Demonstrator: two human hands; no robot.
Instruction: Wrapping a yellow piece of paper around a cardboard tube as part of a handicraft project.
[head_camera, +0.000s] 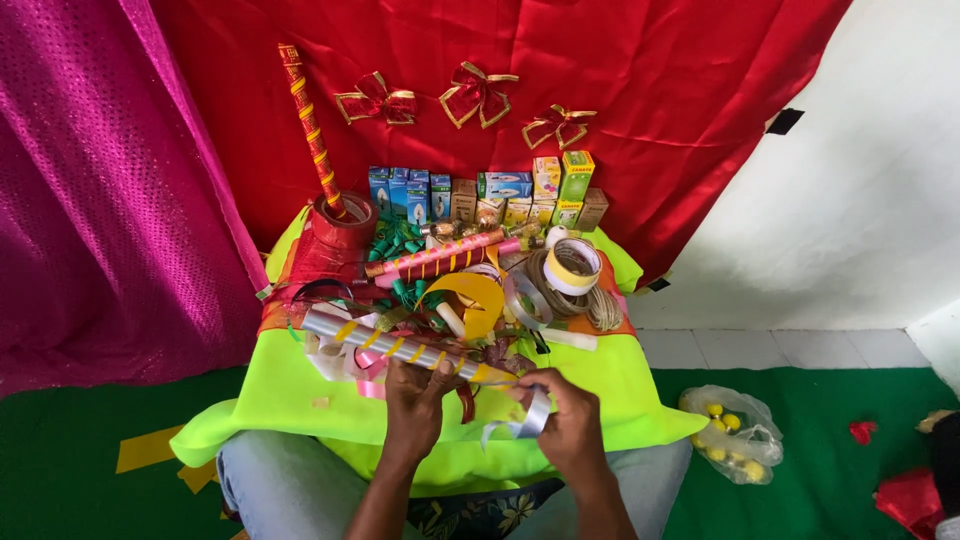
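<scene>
A red satin backdrop (600, 90) hangs beyond both hands. A neon-green cushion (300, 390) lies under them, heaped with ribbons. Right of the right hand (572, 432), a clear plastic bag (735, 430) holds small yellow balls. That hand pinches silver ribbon (530, 418); the left hand (415, 400) grips a silver yellow-striped tube (400, 348).
</scene>
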